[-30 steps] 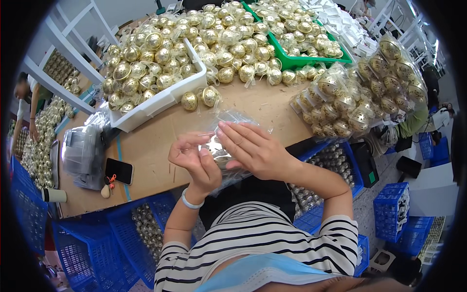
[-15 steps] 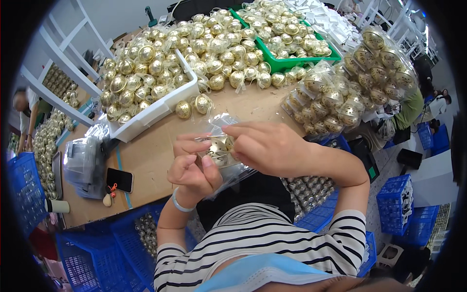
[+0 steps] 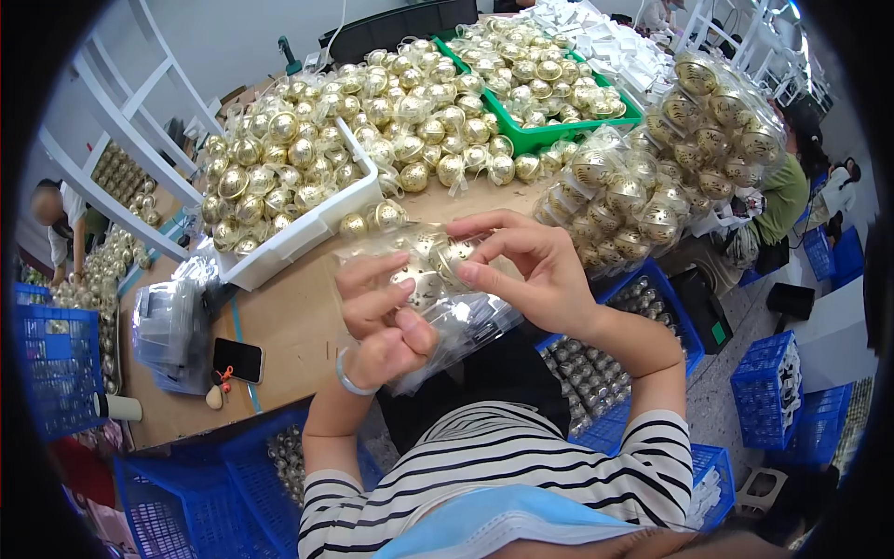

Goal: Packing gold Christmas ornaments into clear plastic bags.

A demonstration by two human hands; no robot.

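In front of my body I hold a clear plastic bag (image 3: 470, 321) with patterned gold balls (image 3: 426, 282) in its upper part. My left hand (image 3: 380, 312) is closed on the bag's left side, its fingers curled over the film and against a ball. On the other side, the thumb and index finger of my right hand (image 3: 535, 270) close round the edge of a gold ball (image 3: 453, 258) at the bag's upper right. Whether this ball is fully inside the film I cannot tell. The bag's lower part hangs flat and glossy above my lap.
A white tray (image 3: 303, 226) heaped with wrapped gold balls stands at the left, a green tray (image 3: 549, 137) behind. Packed bags of balls (image 3: 629, 196) pile up at the right. A phone (image 3: 238, 361) and a stack of clear bags (image 3: 170, 326) lie at the left. Blue crates (image 3: 605, 429) flank me.
My right hand has drawn back a little and its fingers have spread from a tight bunch. More of the balls and bag now shows, and the bag's lower part has swung out to the right.
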